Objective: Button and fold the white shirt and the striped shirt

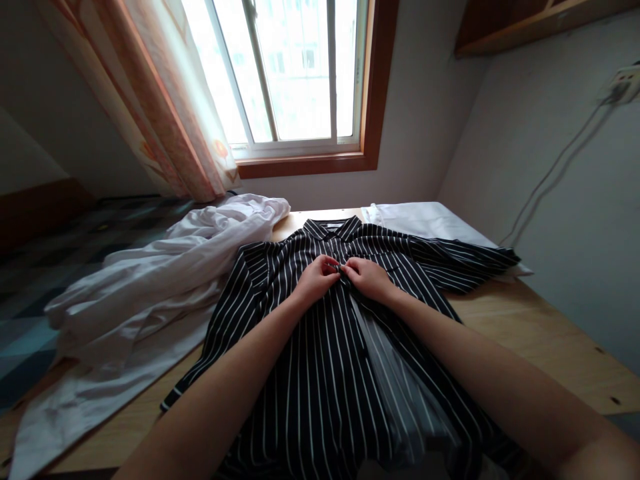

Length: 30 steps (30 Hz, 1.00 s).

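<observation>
Clock positions were read from the meeting point of my hands, with twelve o'clock away from me.

At nine o'clock, a checked cover (27, 333) lay beyond a rumpled white garment (145, 293), which ran along the left side of the desk (530, 340). The striped shirt (325, 347) lay face up at the centre of the desk, directly beneath my hands, its near sleeve slanting to eight o'clock and its collar (333, 229) at twelve.

My left hand (317, 277) pinched the shirt's front edge between thumb and fingers. I judged its best function to be an anchor: grip light, fabric flat, no pull toward the sleeve.

My right hand (370, 279) pinched the same edge, fingertips close to those of the left. I could not tell what small part sat between them. In my judgement, this hand needed the finer movement, thumb against forefinger, with both edges level to prevent puckering.

Toward five o'clock the front gaped, exposing paler striped fabric (390, 367); that slack, I judged, could drag the edges out of line. The other sleeve extended to three o'clock, partly over a white cloth (425, 220) reaching round to two.
</observation>
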Available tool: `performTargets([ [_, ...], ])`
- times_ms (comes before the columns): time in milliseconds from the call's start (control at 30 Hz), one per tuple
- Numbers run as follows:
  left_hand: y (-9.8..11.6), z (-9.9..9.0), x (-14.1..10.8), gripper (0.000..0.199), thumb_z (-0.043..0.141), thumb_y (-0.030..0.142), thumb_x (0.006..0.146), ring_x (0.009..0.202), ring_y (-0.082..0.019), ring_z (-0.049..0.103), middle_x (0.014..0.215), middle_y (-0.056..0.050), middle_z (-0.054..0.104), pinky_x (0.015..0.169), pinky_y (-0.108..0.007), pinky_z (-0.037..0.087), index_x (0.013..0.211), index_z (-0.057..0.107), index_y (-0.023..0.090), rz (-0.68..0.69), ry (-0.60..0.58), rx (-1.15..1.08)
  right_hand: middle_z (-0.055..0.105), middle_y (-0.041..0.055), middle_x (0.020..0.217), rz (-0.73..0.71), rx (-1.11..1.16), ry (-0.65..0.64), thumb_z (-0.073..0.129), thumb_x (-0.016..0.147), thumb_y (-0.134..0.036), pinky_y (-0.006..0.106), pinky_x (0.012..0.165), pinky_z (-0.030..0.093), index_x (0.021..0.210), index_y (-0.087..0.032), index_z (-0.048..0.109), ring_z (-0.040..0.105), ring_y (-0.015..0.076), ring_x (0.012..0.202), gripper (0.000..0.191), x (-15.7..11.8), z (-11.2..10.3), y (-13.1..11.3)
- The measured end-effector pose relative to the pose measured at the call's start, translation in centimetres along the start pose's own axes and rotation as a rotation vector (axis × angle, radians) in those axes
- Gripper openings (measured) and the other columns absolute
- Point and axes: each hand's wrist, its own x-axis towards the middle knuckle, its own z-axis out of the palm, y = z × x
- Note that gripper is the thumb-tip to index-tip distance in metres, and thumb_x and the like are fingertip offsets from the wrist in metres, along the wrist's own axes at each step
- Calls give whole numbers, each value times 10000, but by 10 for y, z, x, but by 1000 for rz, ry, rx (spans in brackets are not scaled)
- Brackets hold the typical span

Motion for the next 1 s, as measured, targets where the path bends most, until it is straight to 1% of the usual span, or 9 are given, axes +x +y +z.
performTargets([
  [200,-2,2,-2,205,674,109,743,746,-161,668,762,5,686,744,-288,511,920,601,183,44,11,85,721,46,895,-9,-20,1,465,971,-336,264,637,347,885,-205,683,627,183,811,269,1,2,1],
  [400,6,1,-8,157,675,189,789,706,-162,631,738,18,664,684,-271,461,931,612,211,107,58,335,717,42,863,4,22,9,467,973,-340,260,646,355,863,-199,685,628,179,802,282,1,1,0],
  [500,10,-2,-9,127,661,182,798,720,-171,618,738,14,650,693,-279,461,917,629,214,142,54,426,722,41,872,0,37,12,484,966,-332,258,647,359,867,-201,695,632,181,813,267,0,1,0],
  [633,10,-8,-7,106,630,155,807,854,-200,620,818,-17,651,838,-328,483,889,665,213,232,65,541,719,46,858,-31,53,17,495,959,-306,261,668,373,838,-197,698,630,180,808,260,0,2,2],
  [700,10,-13,-6,119,607,176,834,962,-225,610,921,-50,667,935,-371,465,913,690,209,258,108,603,710,48,838,-64,81,33,498,957,-293,261,691,388,819,-185,689,623,174,796,259,-1,3,4],
  [767,9,-17,-5,182,560,215,885,1097,-245,575,1083,-76,677,1029,-402,417,991,707,213,282,138,661,706,51,851,-98,119,68,497,953,-262,261,720,404,837,-176,682,618,167,797,235,-1,3,6],
  [833,7,-20,-3,280,491,266,941,1261,-243,495,1286,-62,634,1116,-413,341,1141,686,239,315,104,697,706,56,899,-121,140,116,489,947,-231,263,750,420,887,-174,680,615,166,817,208,-1,0,8],
  [900,4,-21,-2,363,436,321,977,1387,-228,387,1437,-22,547,1177,-425,250,1289,616,279,328,9,716,701,66,941,-137,108,170,482,943,-220,277,805,432,922,-175,680,610,175,858,204,-1,-4,10],
  [1000,-2,-18,-2,416,418,405,985,1448,-247,315,1505,2,480,1201,-485,155,1372,549,327,260,-142,755,697,88,990,-149,-22,231,471,942,-227,325,935,414,959,-169,697,591,211,967,233,-1,-10,16],
])
